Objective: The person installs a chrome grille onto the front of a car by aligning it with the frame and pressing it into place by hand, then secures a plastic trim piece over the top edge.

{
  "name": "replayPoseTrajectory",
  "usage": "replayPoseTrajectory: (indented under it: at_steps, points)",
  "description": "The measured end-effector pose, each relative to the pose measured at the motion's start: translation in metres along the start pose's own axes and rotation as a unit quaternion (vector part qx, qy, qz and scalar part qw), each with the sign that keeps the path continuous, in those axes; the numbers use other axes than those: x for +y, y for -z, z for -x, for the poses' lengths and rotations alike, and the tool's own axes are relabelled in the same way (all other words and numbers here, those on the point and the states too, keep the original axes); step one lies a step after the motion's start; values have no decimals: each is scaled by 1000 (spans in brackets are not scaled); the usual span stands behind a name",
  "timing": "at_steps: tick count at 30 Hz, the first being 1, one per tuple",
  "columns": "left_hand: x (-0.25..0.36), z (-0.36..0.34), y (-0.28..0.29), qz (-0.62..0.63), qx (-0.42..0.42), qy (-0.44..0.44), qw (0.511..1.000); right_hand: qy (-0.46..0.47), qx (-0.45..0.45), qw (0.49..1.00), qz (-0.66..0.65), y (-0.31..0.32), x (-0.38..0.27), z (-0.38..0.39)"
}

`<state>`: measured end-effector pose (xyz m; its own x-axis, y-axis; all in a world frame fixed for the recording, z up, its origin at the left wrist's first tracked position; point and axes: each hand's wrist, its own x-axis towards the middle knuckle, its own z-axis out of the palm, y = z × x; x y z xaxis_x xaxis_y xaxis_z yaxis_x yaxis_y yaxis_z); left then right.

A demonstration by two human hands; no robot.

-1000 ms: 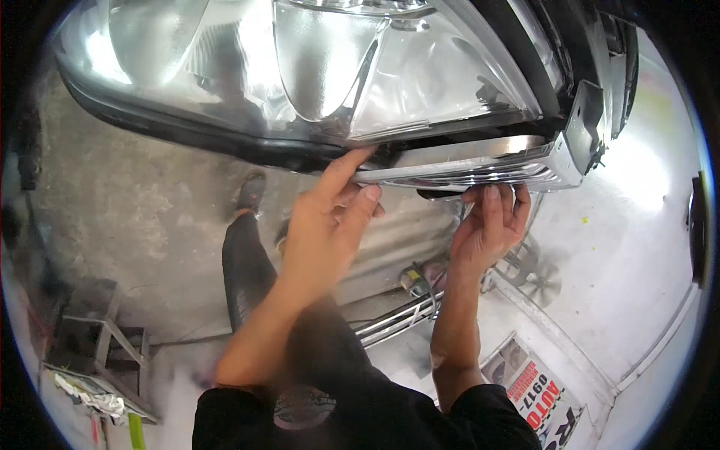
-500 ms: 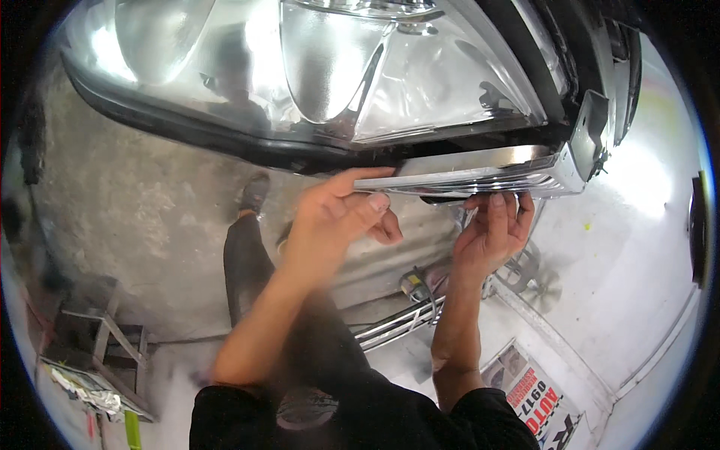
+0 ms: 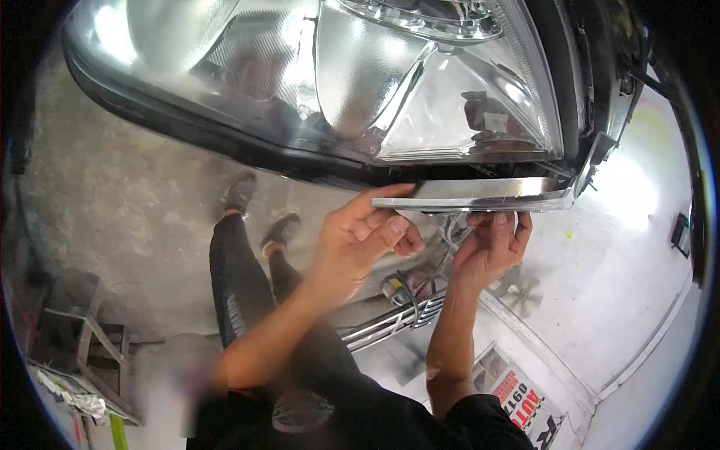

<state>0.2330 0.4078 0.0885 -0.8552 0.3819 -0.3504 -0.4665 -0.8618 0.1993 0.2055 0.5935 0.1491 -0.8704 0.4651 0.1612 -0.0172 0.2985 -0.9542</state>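
Observation:
A chrome trim strip (image 3: pixel 480 203) sits just under a large clear car headlight (image 3: pixel 360 82), along its lower right edge. My left hand (image 3: pixel 360 236) is at the strip's left end, index finger reaching over it and thumb curled below. From underneath, my right hand (image 3: pixel 491 251) grips the strip near its right half, fingertips partly hidden behind it. At its right end the strip meets a grey bracket (image 3: pixel 596 157) on the car body.
Below lies a bare concrete floor (image 3: pixel 135 217). A chrome grille (image 3: pixel 390 322) and a power tool (image 3: pixel 401 289) rest beyond my arms. A metal step stand (image 3: pixel 94 330) is at lower left, a printed banner (image 3: pixel 517 397) at lower right.
The headlight and strip appear lower and further right in view. The strip looks more edge-on, and both hands keep their places on it. A second foot has come into view.

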Motion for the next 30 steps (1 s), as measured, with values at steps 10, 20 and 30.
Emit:
replayPoseTrajectory:
  at_steps: [10,20,30]
  points:
    - [6,-4,-1,2,-13,2,1000,18,-5,1000,-11,2,2,0]
    - [-6,-10,3,-13,15,-13,1000,11,8,1000,-8,5,6,-1]
    - [-12,-5,-13,-7,54,-56,997,16,-8,1000,-13,3,4,-2]
